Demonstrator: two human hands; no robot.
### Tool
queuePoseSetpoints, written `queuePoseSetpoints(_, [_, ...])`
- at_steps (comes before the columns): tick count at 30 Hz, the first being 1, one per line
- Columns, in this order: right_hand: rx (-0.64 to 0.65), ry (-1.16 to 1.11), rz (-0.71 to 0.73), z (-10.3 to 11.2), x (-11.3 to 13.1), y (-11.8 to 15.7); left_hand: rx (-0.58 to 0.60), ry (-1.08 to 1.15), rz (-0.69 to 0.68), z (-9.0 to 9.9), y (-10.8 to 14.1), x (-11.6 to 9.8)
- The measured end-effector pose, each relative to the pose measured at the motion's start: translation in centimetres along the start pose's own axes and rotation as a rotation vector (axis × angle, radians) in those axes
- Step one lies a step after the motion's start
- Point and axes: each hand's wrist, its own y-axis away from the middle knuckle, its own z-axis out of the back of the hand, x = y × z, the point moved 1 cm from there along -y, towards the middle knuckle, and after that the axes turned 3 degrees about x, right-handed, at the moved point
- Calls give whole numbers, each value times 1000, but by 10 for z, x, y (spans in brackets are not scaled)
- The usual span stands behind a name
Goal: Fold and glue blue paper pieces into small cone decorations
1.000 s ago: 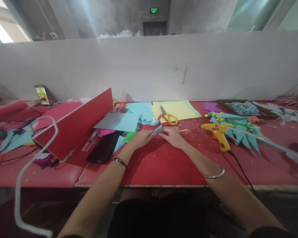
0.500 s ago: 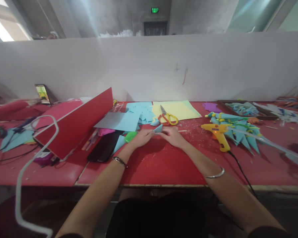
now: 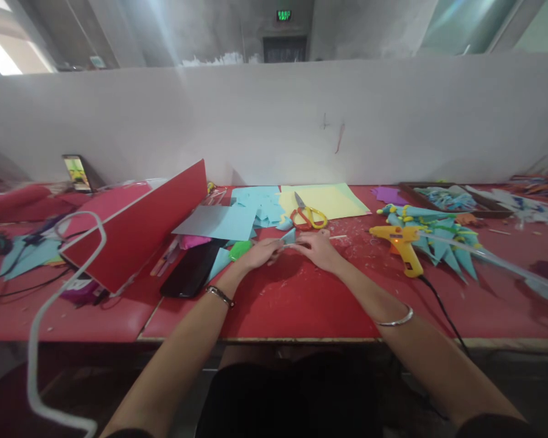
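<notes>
Between my two hands, over the red table (image 3: 301,304), is a small piece of light blue paper (image 3: 289,237) with a pointed tip. My left hand (image 3: 261,252) pinches it from the left. From the right, my right hand (image 3: 320,249) closes its fingertips on the other side of the same piece. The lower part of the paper is hidden by the fingers. Just beyond the hands lie scissors (image 3: 318,218) with yellow and orange handles. A bright green lump (image 3: 240,250) sits close to my left wrist.
A yellow glue gun (image 3: 404,246) with a lit orange light lies at right, beside several blue paper cones (image 3: 442,240). Yellow sheets (image 3: 333,201) and blue paper (image 3: 219,222) lie at the back. Left are a black phone (image 3: 192,271), a standing red board (image 3: 150,228) and a bent white tube (image 3: 35,347).
The blue paper has turned slightly in my fingers, its tip now pointing more upward. Both hands stay in nearly the same place.
</notes>
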Motion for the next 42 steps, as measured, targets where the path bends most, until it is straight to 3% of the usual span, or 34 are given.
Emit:
queuePoseSetpoints(4, [-10,61,-6,0,2,0,35,39,23,0,2,-4])
queuePoseSetpoints(10, [-138,-49,-34,-1,2,0,51,-3,8,2,2,-4])
queuePoseSetpoints(15, [-36,-73,-100,-3,2,0,84,-122,18,3,4,-3])
queuePoseSetpoints(19, [-78,-156,-117,-2,4,0,104,-314,-2,3,8,-8])
queuePoseSetpoints(25, [55,-82,-43,1,6,0,105,-518,-8,3,8,-9])
queuePoseSetpoints(29, [40,52,20,2,2,-1,117,-453,-80,3,6,-4])
queuePoseSetpoints(32, [53,113,101,1,0,-2,120,-301,-42,4,6,-2])
queuePoseSetpoints(36, [164,154,186,2,1,-3,183,-179,31,5,7,-5])
queuePoseSetpoints(42, [186,124,83,5,2,-3,92,-326,-17,5,7,-7])
